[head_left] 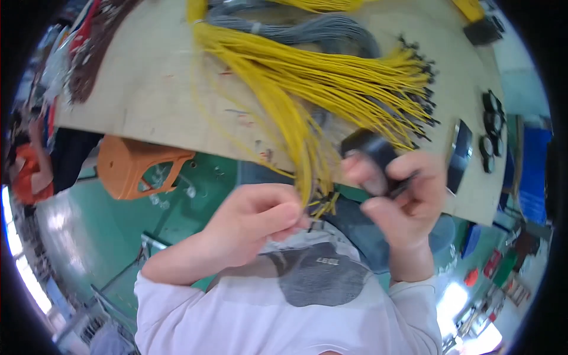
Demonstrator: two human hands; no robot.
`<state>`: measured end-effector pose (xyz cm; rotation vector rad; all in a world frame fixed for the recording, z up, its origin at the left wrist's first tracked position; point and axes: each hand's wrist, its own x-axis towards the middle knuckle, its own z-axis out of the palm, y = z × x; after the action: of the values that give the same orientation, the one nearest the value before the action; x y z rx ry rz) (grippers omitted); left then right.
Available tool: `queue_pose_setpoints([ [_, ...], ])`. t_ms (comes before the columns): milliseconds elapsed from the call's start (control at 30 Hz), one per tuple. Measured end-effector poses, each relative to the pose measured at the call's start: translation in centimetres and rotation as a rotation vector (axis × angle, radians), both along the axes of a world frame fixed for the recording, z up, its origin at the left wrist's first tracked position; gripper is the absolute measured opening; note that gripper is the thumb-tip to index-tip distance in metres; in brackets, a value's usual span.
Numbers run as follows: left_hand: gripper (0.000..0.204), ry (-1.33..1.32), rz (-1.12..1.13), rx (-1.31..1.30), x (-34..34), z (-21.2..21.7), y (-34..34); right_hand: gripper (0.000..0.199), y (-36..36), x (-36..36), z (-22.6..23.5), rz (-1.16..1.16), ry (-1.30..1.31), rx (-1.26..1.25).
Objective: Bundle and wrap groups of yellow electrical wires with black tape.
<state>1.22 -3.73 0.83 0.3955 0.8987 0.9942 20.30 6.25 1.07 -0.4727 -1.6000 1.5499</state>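
A thick bundle of yellow cables (284,106) lies across the table, its far-right ends tipped with small black connectors. One strand group hangs over the table's near edge toward my lap. My left hand (257,222) is closed, thumb against fingers, on this hanging group just above its loose ends. To the right, my right hand (408,198) grips a roll of black tape (370,148), slightly blurred, held above the table edge.
A coil of grey cable (307,29) lies behind the yellow one. Several black tape rolls (492,121) and a dark flat object (460,148) are at the right of the table (142,89). An orange stool (121,171) stands left, near another person (32,171).
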Motion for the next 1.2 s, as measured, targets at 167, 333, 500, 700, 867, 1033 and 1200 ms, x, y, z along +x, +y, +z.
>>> queue_pose_setpoints([
  [167, 0.018, 1.192, -0.281, 0.817, -0.2, -1.4, -0.1, 0.031, 0.6, 6.6, -0.5, -0.71, -0.117, -0.047],
  [333, 0.027, 1.425, -0.287, 0.985, 2.0, -1.7, 1.5, 0.03, -0.6, 9.5, -2.7, -0.562, -1.009, 0.618],
  [500, 0.02, 1.356, -0.133, 1.269, 6.1, -3.8, 6.1, 0.032, 0.4, 9.5, -5.7, -0.479, -1.108, 0.729],
  [700, 0.021, 1.227, -0.295, 1.306, 8.9, -5.3, 8.3, 0.019, 0.0, 7.2, -3.1, -0.504, -0.86, 0.551],
  [867, 0.017, 1.069, -0.118, 1.19, 10.4, -5.6, 8.6, 0.023, -1.8, 6.9, -3.6, -0.656, -0.601, 0.314],
  [1033, 0.012, 0.703, -0.085, 0.633, 7.5, -3.5, 7.2, 0.027, -0.8, 4.4, -3.3, -0.435, -0.49, 0.181],
  [1200, 0.01, 0.744, -0.15, 0.629, 6.0, -1.9, 7.1, 0.034, 1.0, 4.0, -1.4, -0.302, -0.612, 0.584],
])
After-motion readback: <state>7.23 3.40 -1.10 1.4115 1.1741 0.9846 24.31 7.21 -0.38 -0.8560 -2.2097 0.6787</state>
